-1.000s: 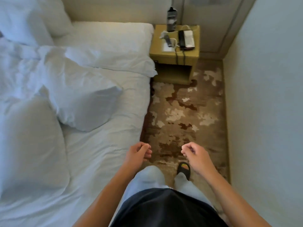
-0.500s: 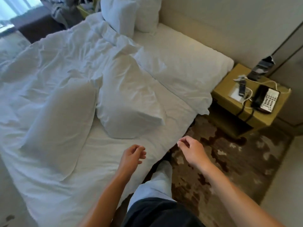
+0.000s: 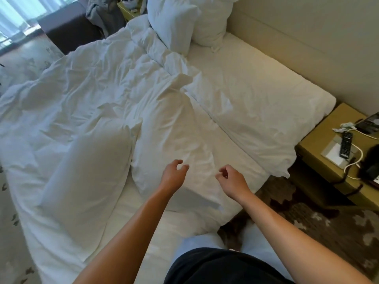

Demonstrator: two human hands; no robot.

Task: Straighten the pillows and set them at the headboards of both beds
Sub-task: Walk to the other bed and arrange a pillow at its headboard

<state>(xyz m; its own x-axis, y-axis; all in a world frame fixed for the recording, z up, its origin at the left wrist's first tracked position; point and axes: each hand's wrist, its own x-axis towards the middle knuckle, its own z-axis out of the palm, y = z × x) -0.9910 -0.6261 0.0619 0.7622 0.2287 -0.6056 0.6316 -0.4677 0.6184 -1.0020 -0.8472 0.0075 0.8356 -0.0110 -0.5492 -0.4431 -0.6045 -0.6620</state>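
Note:
A white bed [image 3: 256,78] fills most of the view, its beige headboard [image 3: 287,37] along the upper right. One white pillow [image 3: 164,136] lies crooked in the middle of the bed. Over its near end hover my left hand [image 3: 172,175] and my right hand [image 3: 231,181], both with loosely curled fingers and holding nothing. A second pillow [image 3: 88,177] lies to the left of it. Another flat pillow [image 3: 252,115] lies by the headboard on the near side. Two more pillows [image 3: 180,21] stand propped against the headboard at the far end. A rumpled duvet [image 3: 82,83] covers the far side.
A yellow nightstand [image 3: 313,152] at the right carries a remote [image 3: 346,144], cables and a dark telephone [image 3: 371,167]. Patterned brown carpet [image 3: 317,222] runs between bed and wall. A dark bench [image 3: 67,33] with clothes stands by the window at the upper left.
My view has swung left from the nightstand and carpet onto the bed. Both hands have moved forward over the bed edge and now hang above the middle pillow.

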